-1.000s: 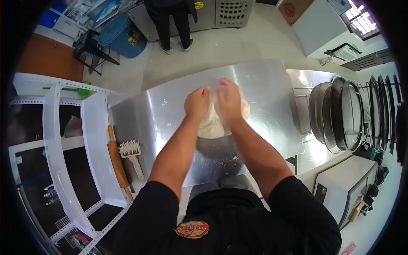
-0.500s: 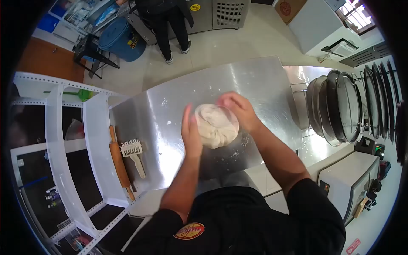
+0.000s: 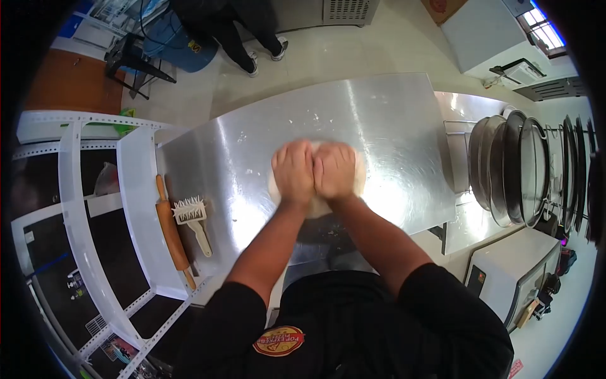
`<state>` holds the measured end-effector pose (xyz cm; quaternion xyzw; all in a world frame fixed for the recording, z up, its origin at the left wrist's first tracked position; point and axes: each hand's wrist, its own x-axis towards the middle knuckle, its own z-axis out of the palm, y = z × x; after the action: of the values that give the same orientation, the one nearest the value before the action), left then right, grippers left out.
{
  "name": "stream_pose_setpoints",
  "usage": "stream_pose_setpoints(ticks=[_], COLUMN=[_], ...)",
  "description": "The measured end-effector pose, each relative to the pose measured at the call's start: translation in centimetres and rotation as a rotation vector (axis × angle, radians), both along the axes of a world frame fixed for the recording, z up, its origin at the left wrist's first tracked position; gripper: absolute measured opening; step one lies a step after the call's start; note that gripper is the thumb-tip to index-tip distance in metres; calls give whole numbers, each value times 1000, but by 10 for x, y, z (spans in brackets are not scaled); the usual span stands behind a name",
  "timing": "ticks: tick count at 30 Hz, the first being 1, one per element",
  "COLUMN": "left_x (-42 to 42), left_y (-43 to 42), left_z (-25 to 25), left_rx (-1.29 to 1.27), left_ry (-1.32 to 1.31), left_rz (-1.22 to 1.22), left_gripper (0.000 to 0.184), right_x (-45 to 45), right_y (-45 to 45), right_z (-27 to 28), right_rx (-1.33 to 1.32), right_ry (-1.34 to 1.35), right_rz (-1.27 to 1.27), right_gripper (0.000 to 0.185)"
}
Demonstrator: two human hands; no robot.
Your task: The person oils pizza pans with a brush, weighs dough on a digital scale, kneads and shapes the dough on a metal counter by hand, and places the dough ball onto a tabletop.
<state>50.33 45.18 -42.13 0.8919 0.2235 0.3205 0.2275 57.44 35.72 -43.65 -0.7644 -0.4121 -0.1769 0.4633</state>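
Note:
Pale dough (image 3: 320,208) sits on the steel table, flattened and spread out under both palms, so most of it is hidden. My left hand (image 3: 294,167) presses on its left half, fingers together and curled over the dough. Beside it, with the thumbs meeting in the middle, my right hand (image 3: 334,167) bears down on the right half, its fingers closed over the dough too. Both arms are stretched straight. Dough edges show past the outer side of each hand and below the wrists.
On the steel table (image 3: 391,120) lie bits of flour. A wooden rolling pin (image 3: 172,234) and a spiked dough docker (image 3: 191,218) lie at the left, by white shelving (image 3: 136,208). Round pans (image 3: 505,164) stand in a rack at right. Another person (image 3: 243,31) stands beyond the table.
My hands have come from the dough's two sides to the top of it, side by side. The gathered round ball is now pressed flatter. The view has shifted slightly.

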Motion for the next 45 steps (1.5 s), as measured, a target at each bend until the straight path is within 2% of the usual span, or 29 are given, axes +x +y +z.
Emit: stream_pose_setpoints(ticks=[4, 6, 7, 9, 11, 13, 14, 17, 18, 21, 22, 25, 29, 30, 33, 34, 36, 37, 38, 40, 41, 42, 44, 45], left_x=[39, 42, 33, -1, -65, -122, -133, -157, -159, -165, -170, -159, -144, -140, -129, -138, -153, -147, -143, -147, -149, -150, -143, -144], left_y=[31, 30, 28, 23, -4, -31, -42, -75, -81, -92, -94, -77, -61, -58, -37, -28, -10, -11, -20, -45, -56, -63, -66, -64], left_z=[0, 7, 7, 7, 51, 46, 36, 7, 2, 6, 7, 29, 58, 54, 11, -1, -7, -7, 9, 29, 18, 1, -26, -34], left_rx=[-6, -74, -78, -137, -602, -425, -438, -1161, -1159, -1754, -1750, -2221, -2256, -2248, -1629, -1616, -695, -689, -571, -359, -378, -413, -461, -465], left_ry=[173, 331, 328, 119, 164, 14, 21, -245, -254, -532, -530, -538, -546, -551, -294, -303, 161, 148, 180, 270, 279, 161, -80, -71], left_rz=[126, 173, 173, -85, -52, 60, 74, 410, 408, 219, 226, 99, -137, -146, 141, 131, 168, 165, 149, 125, 138, 212, 353, 356], left_gripper=[17, 19, 19, 26, 34, 33, 33, 44, 44, 52, 52, 52, 51, 51, 48, 48, 44, 44, 43, 42, 42, 41, 41, 41], right_x=[29, 29, 26, 15, -1, -20, -27, -62, -67, -88, -94, -83, -49, -41, -11, 4, 56, 92, 129, 190, 220, 246, 282, 292], right_y=[39, 41, 32, -11, -83, -140, -143, -148, -147, -141, -141, -119, -93, -88, -68, -66, -72, -68, -62, -52, -48, -44, -37, -33], right_z=[13, 28, 31, 48, 95, 78, 62, 21, 12, 3, 0, 3, 47, 47, 37, 28, -2, -18, -33, -7, -8, -11, -12, -16], right_rx=[-94, -199, -202, -398, -472, -164, -178, 295, 295, 605, 605, 583, 552, 549, 56, 63, -373, -376, -385, -561, -620, -673, -784, -889], right_ry=[19, -3, -6, 316, 427, 319, 328, 1364, 1358, 1858, 1866, 2229, 2254, 2246, 1852, 1839, 747, 516, 293, 122, 35, -57, -41, -16], right_rz=[-166, -326, -325, 64, 324, 122, 133, 65, 70, 178, 181, 453, 736, 749, 315, 328, 59, 5, -42, -128, -171, -216, -214, -220], right_gripper=[11, 13, 13, 15, 19, 22, 22, 42, 42, 60, 60, 67, 61, 61, 49, 49, 37, 44, 51, 53, 53, 54, 54, 56])
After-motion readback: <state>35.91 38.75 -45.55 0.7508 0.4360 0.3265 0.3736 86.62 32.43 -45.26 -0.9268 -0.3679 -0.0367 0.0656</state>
